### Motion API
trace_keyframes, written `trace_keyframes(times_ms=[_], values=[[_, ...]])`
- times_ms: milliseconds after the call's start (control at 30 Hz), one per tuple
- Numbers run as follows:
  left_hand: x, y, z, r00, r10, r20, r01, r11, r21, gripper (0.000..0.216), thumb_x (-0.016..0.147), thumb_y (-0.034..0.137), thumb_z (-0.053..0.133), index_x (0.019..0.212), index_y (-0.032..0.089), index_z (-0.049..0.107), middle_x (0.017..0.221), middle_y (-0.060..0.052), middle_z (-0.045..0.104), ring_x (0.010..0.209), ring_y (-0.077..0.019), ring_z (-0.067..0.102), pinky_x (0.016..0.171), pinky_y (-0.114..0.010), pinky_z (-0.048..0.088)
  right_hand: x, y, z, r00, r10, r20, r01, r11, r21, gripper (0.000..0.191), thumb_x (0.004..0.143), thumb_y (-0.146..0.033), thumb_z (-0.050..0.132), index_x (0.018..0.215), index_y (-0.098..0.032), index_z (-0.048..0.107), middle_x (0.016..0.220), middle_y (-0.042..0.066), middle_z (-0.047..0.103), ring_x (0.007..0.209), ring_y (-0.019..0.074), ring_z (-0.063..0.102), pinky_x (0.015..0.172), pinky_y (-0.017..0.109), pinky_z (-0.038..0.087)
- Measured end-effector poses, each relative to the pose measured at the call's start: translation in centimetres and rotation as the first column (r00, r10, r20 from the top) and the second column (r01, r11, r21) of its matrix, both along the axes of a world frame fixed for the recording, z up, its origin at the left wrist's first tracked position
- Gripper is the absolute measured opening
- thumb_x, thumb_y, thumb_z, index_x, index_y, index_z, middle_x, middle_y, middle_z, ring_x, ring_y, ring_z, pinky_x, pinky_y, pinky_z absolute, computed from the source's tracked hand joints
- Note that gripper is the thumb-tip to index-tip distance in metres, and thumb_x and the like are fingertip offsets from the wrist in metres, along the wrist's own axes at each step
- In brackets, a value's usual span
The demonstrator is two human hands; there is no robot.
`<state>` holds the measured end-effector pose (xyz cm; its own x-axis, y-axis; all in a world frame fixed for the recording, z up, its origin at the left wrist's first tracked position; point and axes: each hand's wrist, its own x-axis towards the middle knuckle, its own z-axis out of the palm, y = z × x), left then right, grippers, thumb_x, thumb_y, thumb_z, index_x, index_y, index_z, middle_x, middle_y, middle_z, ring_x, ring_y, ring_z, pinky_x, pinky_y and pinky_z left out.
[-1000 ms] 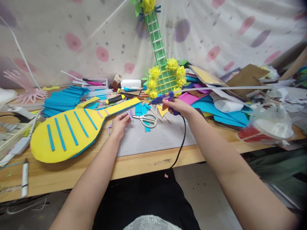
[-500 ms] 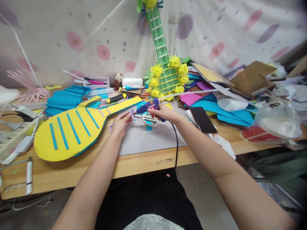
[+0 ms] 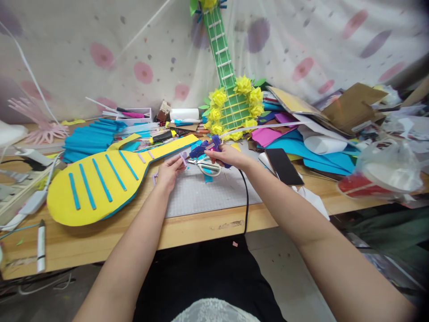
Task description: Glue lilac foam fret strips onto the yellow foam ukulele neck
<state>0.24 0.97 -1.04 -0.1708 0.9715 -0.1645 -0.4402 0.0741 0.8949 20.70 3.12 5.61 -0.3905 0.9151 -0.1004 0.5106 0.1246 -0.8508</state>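
Between the fingertips of my left hand (image 3: 170,172) is a small purple strip (image 3: 183,158). My right hand (image 3: 226,156) is wrapped round a blue hot glue gun (image 3: 203,148), its nozzle close to the strip and a long glue stick (image 3: 264,127) out of its back. Under the gun lie scissors with white handles (image 3: 210,167) on a grey cutting mat (image 3: 208,197). To the left is a yellow cardboard guitar (image 3: 100,203) with blue strips on its body and two purple strips on its neck. Another purple strip (image 3: 155,178) lies near my left wrist.
A green guitar with yellow paper flowers (image 3: 231,100) leans at the back. On the right are a phone (image 3: 284,167), blue paper sheets (image 3: 308,154) and a bagged cup (image 3: 378,174). A marker (image 3: 40,248) and a power strip (image 3: 16,190) lie left. The gun's black cord (image 3: 247,201) crosses the front edge.
Both hands stay almost in place, the glue gun having shifted only slightly left. The view has moved a little. The purple strip is still in my left fingers.
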Motion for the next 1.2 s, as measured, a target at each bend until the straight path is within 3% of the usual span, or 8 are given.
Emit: trace_keyframes(times_ms=[1200], values=[[-0.1,0.06,-0.1,0.999,-0.035,-0.023,0.035,0.999,0.0,0.036,0.048,0.026,0.08,0.08,0.013,0.071,0.072,-0.005,0.069,0.059,-0.0097,0.059,0.064,-0.024,0.047,-0.17,0.39,0.01,0.999,0.027,-0.018,-0.026,1.0,0.01,0.038,0.075,-0.052,0.057,0.065,-0.016,0.05,0.056,-0.001,0.053,0.04,0.0033,0.04,0.036,0.018,0.031]])
